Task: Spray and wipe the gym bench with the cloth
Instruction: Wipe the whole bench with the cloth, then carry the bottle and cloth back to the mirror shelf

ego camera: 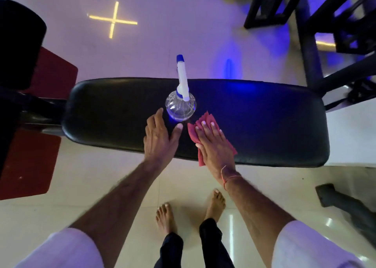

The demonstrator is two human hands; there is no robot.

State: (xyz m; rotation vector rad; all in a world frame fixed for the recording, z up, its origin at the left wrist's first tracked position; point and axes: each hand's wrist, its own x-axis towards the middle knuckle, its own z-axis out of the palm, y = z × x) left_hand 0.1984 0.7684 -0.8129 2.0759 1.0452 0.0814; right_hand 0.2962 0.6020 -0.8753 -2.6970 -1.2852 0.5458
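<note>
At mid-frame the spray bottle [180, 105] stands upright on the black counter [264, 125], just beside the open, empty left hand [159, 134], while the right hand [213, 143] lies flat, fingers spread, pressing the red cloth [203, 125]; a careless sweep could topple the bottle.

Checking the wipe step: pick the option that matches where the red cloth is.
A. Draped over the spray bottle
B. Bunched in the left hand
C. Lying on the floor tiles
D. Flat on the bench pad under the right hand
D: the red cloth lies on the bench pad, pressed flat under the right hand, beside the spray bottle.
</note>
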